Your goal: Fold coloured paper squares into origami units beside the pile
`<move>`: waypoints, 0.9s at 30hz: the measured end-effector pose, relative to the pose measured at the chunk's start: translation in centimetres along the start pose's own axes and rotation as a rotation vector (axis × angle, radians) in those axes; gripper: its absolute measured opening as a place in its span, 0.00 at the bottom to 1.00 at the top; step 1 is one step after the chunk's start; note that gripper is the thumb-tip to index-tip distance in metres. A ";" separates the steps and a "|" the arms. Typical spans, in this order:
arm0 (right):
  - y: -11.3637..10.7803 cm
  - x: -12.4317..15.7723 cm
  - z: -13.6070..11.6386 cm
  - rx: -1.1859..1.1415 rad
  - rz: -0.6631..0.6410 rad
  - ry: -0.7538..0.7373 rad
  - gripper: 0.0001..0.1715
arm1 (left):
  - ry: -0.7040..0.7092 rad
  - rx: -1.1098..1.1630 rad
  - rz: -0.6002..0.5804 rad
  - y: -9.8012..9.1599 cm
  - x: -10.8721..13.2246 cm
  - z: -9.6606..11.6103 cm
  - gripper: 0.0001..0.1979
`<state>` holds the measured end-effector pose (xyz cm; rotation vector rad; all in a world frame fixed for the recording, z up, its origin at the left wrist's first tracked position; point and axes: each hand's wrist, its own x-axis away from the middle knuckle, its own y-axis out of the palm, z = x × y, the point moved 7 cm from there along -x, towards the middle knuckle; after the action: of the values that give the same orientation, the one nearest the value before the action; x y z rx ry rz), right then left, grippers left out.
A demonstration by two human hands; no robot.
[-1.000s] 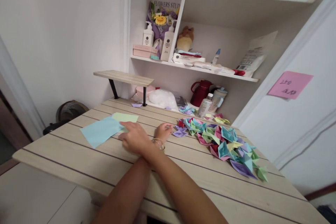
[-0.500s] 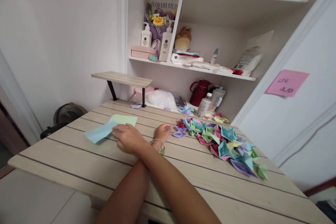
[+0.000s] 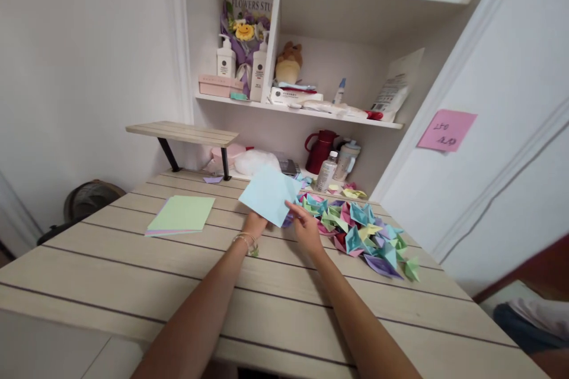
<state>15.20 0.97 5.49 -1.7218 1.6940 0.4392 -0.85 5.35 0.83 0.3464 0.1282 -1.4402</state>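
Note:
A light blue square sheet of paper (image 3: pixel 271 194) is held up, tilted, above the middle of the table. My right hand (image 3: pixel 306 228) pinches it at its lower right edge. My left hand (image 3: pixel 255 225), with bracelets at the wrist, is at the sheet's lower edge and partly behind it; its fingers are hidden by the paper. On the left lies a stack of coloured paper sheets (image 3: pixel 182 213), a green one on top. Right of my hands is a heap of folded paper boats (image 3: pixel 355 228) in several colours.
A small raised wooden shelf (image 3: pixel 182 132) on black legs stands at the table's back left. Behind the table are a clear bottle (image 3: pixel 326 173), a dark red jug (image 3: pixel 320 151) and a white plastic bag (image 3: pixel 256 162). A pink note (image 3: pixel 447 130) is on the right wall.
My right hand has brought the blue sheet from the stack on the left to the middle. My arms, crossed before, are now uncrossed. My left hand has moved to the sheet. The view has shifted right.

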 end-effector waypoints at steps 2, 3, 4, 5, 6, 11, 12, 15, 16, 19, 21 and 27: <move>-1.6 0.9 1.6 0.017 0.032 0.043 0.23 | 0.010 0.047 -0.027 0.4 0.5 0.4 0.25; -2.1 1.1 2.1 0.036 0.041 0.062 0.22 | 0.015 0.101 -0.050 0.7 0.7 0.6 0.30; -2.4 1.3 2.5 0.050 0.051 0.079 0.21 | 0.001 0.128 -0.100 1.2 0.9 0.8 0.35; -2.6 1.4 2.8 0.060 0.057 0.091 0.20 | -0.009 0.144 -0.134 1.5 1.1 1.0 0.39; -2.7 1.3 3.0 0.063 0.059 0.101 0.20 | -0.016 0.156 -0.155 1.7 1.2 1.2 0.41; -2.6 1.0 3.7 0.020 0.071 0.133 0.12 | 0.044 0.136 -0.079 0.8 0.8 1.8 0.40; -2.6 0.9 3.9 -0.002 0.088 0.146 0.11 | 0.031 0.134 -0.078 0.8 0.8 1.6 0.38; -2.4 1.0 4.6 -0.065 0.119 0.196 0.12 | -0.046 0.163 -0.071 0.7 0.8 0.7 0.33; -2.3 1.0 4.8 -0.078 0.119 0.209 0.13 | -0.065 0.180 -0.069 0.7 0.8 0.5 0.31; -2.2 0.9 5.1 -0.109 0.126 0.231 0.13 | -0.094 0.217 -0.090 0.9 0.8 0.1 0.28; -2.3 0.9 5.2 -0.155 0.142 0.246 0.12 | -0.122 0.205 -0.120 1.1 0.8 -0.2 0.24; -2.1 0.8 5.3 -0.326 0.126 0.286 0.15 | -0.121 0.114 -0.127 0.9 0.7 -0.1 0.19</move>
<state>18.43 3.76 1.65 -1.9932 2.0320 0.5752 0.09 4.80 0.70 0.3477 -0.0309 -1.5946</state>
